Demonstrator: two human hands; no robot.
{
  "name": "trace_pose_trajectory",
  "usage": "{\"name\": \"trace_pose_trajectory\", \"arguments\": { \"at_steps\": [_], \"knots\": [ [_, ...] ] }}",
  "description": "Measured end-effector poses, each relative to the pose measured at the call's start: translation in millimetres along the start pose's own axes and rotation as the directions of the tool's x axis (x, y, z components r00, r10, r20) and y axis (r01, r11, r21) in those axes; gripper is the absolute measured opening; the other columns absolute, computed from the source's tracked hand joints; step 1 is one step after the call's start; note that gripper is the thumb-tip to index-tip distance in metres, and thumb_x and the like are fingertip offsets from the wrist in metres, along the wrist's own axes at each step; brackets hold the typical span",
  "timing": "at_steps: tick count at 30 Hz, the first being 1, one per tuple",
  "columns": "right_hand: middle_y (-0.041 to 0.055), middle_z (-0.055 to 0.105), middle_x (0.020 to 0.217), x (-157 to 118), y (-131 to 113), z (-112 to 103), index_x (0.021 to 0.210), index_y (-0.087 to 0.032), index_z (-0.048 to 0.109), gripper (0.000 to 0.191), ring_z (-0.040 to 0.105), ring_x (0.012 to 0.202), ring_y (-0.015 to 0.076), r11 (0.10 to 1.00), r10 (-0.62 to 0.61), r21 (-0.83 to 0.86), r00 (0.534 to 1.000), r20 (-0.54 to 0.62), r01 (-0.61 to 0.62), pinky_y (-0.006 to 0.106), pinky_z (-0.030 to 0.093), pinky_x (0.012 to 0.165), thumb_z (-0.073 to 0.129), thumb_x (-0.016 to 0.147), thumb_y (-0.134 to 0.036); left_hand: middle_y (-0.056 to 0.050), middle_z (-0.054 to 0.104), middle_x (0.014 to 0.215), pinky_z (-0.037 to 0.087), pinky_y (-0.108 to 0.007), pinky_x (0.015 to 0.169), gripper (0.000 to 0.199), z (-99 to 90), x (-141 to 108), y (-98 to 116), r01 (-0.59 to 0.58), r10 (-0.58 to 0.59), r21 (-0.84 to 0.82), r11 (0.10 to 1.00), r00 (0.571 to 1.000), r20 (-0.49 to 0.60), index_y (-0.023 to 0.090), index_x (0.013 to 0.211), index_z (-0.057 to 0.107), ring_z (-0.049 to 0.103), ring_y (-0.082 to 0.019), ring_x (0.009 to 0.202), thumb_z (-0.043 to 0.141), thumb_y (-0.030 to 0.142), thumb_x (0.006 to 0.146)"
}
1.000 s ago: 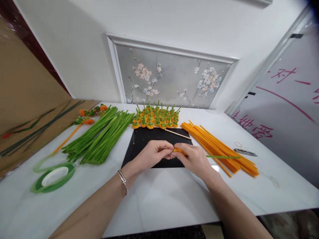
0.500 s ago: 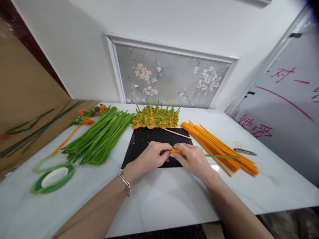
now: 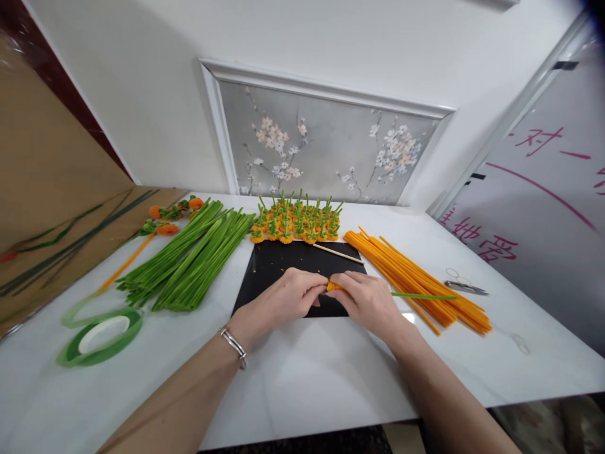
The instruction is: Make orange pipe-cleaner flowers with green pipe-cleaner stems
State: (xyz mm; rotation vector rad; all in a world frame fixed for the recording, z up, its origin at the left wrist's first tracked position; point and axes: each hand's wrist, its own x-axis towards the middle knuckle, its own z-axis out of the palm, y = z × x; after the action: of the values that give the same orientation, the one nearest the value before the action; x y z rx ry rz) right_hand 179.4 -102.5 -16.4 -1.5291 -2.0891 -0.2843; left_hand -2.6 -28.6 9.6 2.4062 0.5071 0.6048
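Over the front of a black mat (image 3: 278, 258), my two hands meet fingertip to fingertip. My right hand (image 3: 368, 299) is closed around a small orange fuzzy piece (image 3: 333, 287), and a green stem (image 3: 425, 296) sticks out to the right from under that hand. My left hand (image 3: 290, 295) has thumb and fingers pinched together at the left end of the orange piece; whether they grip it is hidden. A thin wooden stick (image 3: 338, 253) lies across the mat's top right part.
Small orange-and-green flowers (image 3: 295, 221) stand in rows behind the mat. Green stems (image 3: 193, 258) and a green tape roll (image 3: 101, 337) lie left. Orange stems (image 3: 416, 280) and scissors (image 3: 466, 287) lie right. A whiteboard (image 3: 543, 208) stands far right.
The fingers have shifted slightly around the orange piece, and less of it shows between the hands. The green stem remains at the right hand.
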Motion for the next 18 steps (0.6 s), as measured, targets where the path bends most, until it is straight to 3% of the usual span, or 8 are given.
{"name": "trace_pose_trajectory", "arguments": {
  "at_steps": [8,13,18],
  "knots": [
    [0.0016,0.066,0.072,4.3,-4.7,2.9,0.082,-0.019,0.061,0.018,0.060,0.065,0.0148,0.996,-0.041,-0.077,0.999,-0.003,0.041,0.026,0.032,0.058,0.052,0.093,-0.031,-0.001,0.062,0.066,0.040,-0.021,0.057,0.028,3.9,2.0,-0.1,-0.009,-0.001,0.170,0.985,0.998,0.060,0.015,0.072,0.059,0.059,-0.012,0.060,0.038,0.007,0.090],
    [0.0013,0.065,0.070,4.7,-5.9,1.9,0.085,-0.020,0.063,0.023,0.059,0.064,0.0136,0.991,-0.047,-0.127,0.999,-0.001,0.047,0.026,0.032,0.059,0.046,0.096,-0.031,-0.004,0.062,0.070,0.040,-0.026,0.059,0.024,1.4,1.5,8.9,-0.025,-0.009,0.440,0.898,0.997,0.075,0.015,0.072,0.055,0.057,-0.015,0.061,0.040,0.003,0.087],
    [0.0007,0.064,0.072,4.1,-8.0,0.9,0.087,-0.021,0.064,0.021,0.058,0.060,0.0127,0.989,-0.039,-0.143,0.999,0.013,0.041,0.027,0.030,0.057,0.046,0.094,-0.027,-0.006,0.061,0.071,0.042,-0.029,0.058,0.021,2.5,0.2,9.6,-0.012,-0.058,0.550,0.835,0.992,0.110,0.014,0.078,0.055,0.058,-0.019,0.062,0.040,0.001,0.085]
  ]
}}
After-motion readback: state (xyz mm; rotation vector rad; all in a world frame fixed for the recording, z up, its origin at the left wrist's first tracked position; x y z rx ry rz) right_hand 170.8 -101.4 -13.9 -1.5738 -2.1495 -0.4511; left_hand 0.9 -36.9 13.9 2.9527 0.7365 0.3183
